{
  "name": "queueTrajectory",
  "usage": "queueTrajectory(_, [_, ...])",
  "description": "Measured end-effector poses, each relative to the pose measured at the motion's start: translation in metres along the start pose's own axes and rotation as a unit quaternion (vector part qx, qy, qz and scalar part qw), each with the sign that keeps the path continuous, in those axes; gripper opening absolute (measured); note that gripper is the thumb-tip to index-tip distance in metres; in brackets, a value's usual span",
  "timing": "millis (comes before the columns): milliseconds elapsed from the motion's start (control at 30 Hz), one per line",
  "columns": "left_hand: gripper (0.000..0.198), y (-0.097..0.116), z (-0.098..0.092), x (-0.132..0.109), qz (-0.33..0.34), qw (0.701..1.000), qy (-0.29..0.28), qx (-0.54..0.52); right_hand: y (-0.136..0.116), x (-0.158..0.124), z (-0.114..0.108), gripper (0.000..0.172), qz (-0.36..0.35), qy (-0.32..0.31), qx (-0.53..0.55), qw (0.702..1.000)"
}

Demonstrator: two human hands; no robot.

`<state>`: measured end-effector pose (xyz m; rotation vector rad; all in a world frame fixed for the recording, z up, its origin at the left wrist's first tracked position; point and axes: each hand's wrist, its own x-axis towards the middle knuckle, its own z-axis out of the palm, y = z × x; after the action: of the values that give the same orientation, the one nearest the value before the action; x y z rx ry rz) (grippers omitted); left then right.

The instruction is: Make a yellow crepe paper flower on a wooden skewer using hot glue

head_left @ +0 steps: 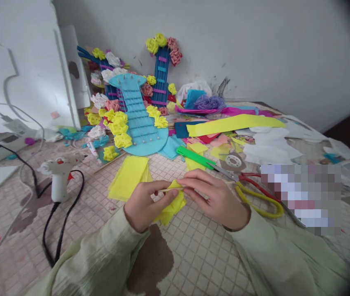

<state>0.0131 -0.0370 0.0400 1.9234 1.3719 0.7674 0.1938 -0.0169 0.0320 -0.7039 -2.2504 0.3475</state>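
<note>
Both hands meet over the middle of the table, pinching a piece of yellow crepe paper and a thin pale stick that lies across it. My left hand closes on the stick and the paper from the left, thumb on top. My right hand has its fingertips closed at the stick's right end and the paper's edge. Just behind my left hand is a stack of yellow crepe sheets. A light blue guitar-shaped craft with yellow paper flowers stands beyond.
On the left stands a white glue gun with a black cord. Scissors with red and yellow handles, a green cutter and a tape roll lie to the right. A yellow strip and purple yarn are behind.
</note>
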Motion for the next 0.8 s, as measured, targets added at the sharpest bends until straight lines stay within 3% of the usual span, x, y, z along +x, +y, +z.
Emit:
queueTrajectory(400, [0.027,0.0005,0.0007,0.0000,-0.001,0.999,0.013,-0.034,-0.0007,-0.0013,0.0002,0.021,-0.027,0.024,0.022,0.999])
queueTrajectory(567, [0.024,0.0008,0.0015,-0.0008,0.014,0.999,0.021,-0.022,-0.0055,0.0013,-0.0018,0.017,0.031,0.041,0.045,0.998])
queueTrajectory(800, [0.018,0.0053,0.0009,-0.0024,0.068,0.998,0.007,-0.006,-0.0066,0.0032,0.0002,0.024,0.103,0.047,0.088,0.990])
